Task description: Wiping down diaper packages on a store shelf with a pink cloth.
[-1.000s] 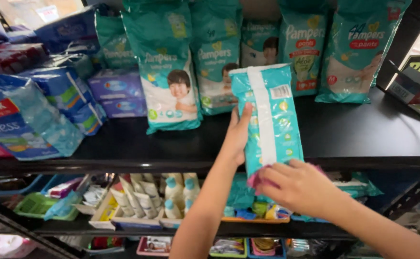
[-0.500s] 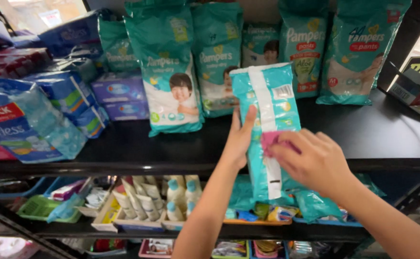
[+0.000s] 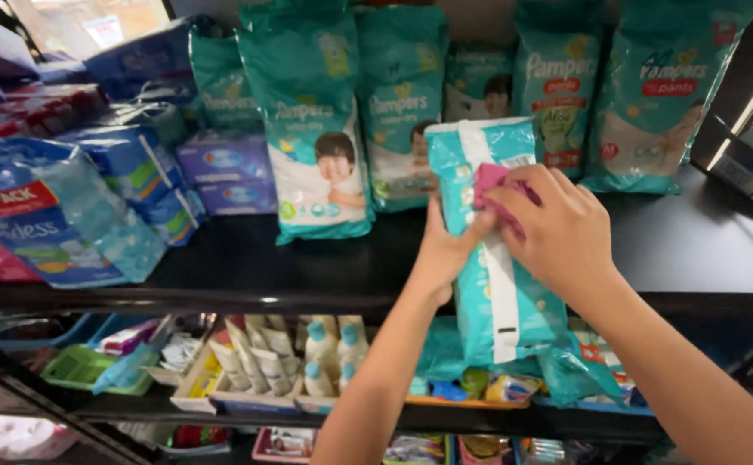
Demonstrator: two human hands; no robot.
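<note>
Black shelf point(image 3: 247, 258): I see it run from left to right across the middle, a dark board carrying all the packs.
Standing packs point(image 3: 316, 120): teal nappy bags line the far side of the shelf, upright, side by side.
Blue packs point(image 3: 58, 215): on the left, blue and purple wrapped bundles lie stacked, tilted toward me.
Teal pack point(image 3: 497, 284): held upright at the near edge of the shelf, right of centre, with a white strip down its front; its lower end hangs in front of the shelf below.
Right hand point(image 3: 557, 228): I have it closed on a pink cloth, pressed against the upper front of the teal pack.
Left hand point(image 3: 441, 250): it grips the pack's left edge, thumb on the front.
Pink cloth point(image 3: 493, 181): bunched under the right fingers, touching the pack.
Lower trays point(image 3: 247, 362): small bottles and sachets stand in trays beneath.
</note>
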